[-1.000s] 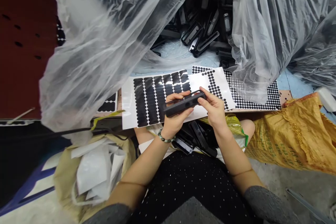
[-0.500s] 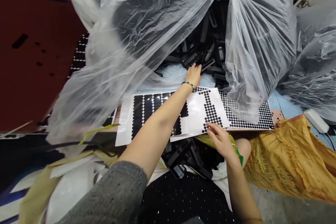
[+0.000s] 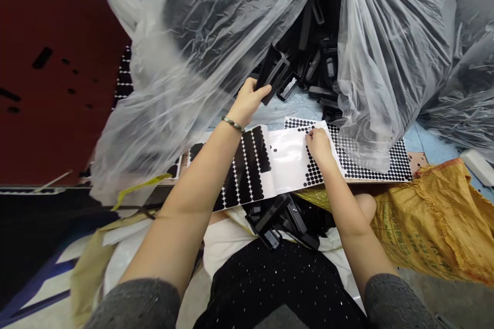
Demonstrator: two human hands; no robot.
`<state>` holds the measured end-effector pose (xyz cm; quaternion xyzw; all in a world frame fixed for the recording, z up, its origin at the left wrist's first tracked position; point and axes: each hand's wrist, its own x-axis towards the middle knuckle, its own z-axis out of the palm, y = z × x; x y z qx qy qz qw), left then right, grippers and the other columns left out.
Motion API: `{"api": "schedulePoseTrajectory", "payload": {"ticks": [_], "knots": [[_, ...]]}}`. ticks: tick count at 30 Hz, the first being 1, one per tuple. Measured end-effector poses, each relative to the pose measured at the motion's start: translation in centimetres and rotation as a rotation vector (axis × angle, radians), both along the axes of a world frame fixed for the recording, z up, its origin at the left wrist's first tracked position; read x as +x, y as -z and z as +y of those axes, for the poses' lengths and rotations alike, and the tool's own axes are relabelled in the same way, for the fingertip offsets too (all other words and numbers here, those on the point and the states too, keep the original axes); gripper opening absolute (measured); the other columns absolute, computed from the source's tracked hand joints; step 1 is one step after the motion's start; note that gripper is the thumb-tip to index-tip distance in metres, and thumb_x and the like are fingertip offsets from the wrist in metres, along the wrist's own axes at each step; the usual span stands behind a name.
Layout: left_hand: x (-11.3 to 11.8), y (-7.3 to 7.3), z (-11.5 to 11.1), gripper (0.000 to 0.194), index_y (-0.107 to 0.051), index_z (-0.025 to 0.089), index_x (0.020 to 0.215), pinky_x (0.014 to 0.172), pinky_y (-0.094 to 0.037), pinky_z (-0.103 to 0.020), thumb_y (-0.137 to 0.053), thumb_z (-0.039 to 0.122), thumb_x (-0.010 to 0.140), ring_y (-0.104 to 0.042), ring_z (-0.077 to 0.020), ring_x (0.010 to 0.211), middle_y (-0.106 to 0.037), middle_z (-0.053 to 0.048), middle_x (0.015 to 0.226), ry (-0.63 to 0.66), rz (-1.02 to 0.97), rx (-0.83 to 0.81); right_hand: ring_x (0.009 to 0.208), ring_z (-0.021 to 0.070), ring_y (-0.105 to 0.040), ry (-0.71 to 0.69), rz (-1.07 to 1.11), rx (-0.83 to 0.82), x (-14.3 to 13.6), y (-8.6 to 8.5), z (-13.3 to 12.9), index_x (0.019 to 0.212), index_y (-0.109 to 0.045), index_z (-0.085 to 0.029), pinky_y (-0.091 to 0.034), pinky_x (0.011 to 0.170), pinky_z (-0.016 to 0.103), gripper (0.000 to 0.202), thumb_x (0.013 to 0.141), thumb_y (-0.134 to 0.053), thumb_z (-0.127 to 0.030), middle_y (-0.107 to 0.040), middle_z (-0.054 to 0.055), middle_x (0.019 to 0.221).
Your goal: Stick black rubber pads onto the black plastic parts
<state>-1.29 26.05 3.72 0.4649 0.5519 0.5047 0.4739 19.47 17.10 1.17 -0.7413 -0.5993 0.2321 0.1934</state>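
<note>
Raised over the front of the black pile, my left hand [image 3: 249, 100] is closed on a black plastic part [image 3: 270, 72]; a bead bracelet is on that wrist. My right hand [image 3: 319, 145] rests at the upper right of a white sheet of small round black stickers [image 3: 287, 164], fingers pressed together. Whatever its fingertips pinch is too small to make out. Left of it, partly under my left forearm, lies a sheet with columns of larger black stickers [image 3: 252, 164]. Another dotted sheet [image 3: 386, 164] lies beneath, on the right.
Clear plastic bags [image 3: 393, 56] flank a heap of black parts [image 3: 324, 61]. More black parts [image 3: 285, 218] lie in my lap. A yellow woven sack [image 3: 436, 221] is at the right, a dark red board [image 3: 50, 113] at the left.
My left hand has drawn back leftward from the pile, now holding a black part. My right hand has moved up the dotted sheet and its fingers have closed.
</note>
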Motion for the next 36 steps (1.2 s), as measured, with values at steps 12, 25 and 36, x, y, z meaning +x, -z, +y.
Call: {"api": "schedulePoseTrajectory", "payload": {"ticks": [12, 25, 36], "knots": [[1.5, -3.9, -6.0, 0.024, -0.063, 0.007, 0.097, 0.049, -0.048, -0.016, -0.043, 0.015, 0.086, -0.07, -0.0129, 0.074, -0.072, -0.01, 0.085, 0.194, -0.885, -0.441, 0.075, 0.0184, -0.056, 0.114, 0.269, 0.029, 0.3, -0.3, 0.2, 0.072, -0.042, -0.024, -0.05, 0.089, 0.042, 0.018, 0.076, -0.053, -0.012, -0.052, -0.002, 0.072], [5.3, -1.4, -14.6, 0.02, -0.055, 0.02, 0.093, 0.047, -0.042, -0.015, -0.067, 0.031, 0.081, -0.071, -0.0111, 0.07, -0.067, 0.001, 0.085, 0.093, -0.705, -0.293, 0.078, 0.0123, -0.057, 0.01, 0.901, 0.357, -3.1, -4.2, -5.7, 0.073, -0.061, -0.021, -0.057, 0.071, 0.03, 0.035, 0.07, -0.072, -0.055, -0.055, 0.004, 0.103], [5.1, -0.1, -15.8, 0.027, -0.053, 0.025, 0.097, 0.056, -0.047, -0.019, -0.067, 0.04, 0.079, -0.059, -0.01, 0.071, -0.062, 0.002, 0.085, 0.107, -0.438, -0.071, 0.077, 0.0139, -0.055, -0.038, 0.773, 0.356, -3.7, -4.1, -6.4, 0.071, -0.056, -0.021, -0.055, 0.071, 0.031, 0.025, 0.076, -0.067, -0.043, -0.05, 0.001, 0.089]]}}
